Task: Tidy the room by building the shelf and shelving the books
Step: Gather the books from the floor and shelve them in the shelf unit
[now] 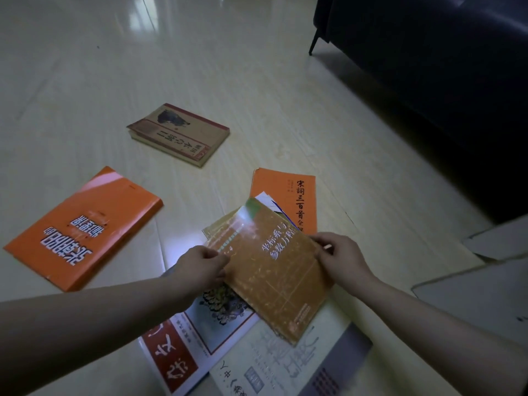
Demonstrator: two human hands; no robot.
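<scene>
Seen from the head, the left hand (204, 264) and right hand (340, 257) each pinch an opposite side edge of the brown book (280, 270), which lies atop a pile of books (223, 332) on the floor (114, 81), with an orange book (85, 224) to its left and a tan book (178, 134) beyond it.

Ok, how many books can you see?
7: tan book far centre, left orange book, right orange book, held amber book, yellow book beneath it, red-and-white book and grey book nearest. More may lie hidden underneath.
</scene>
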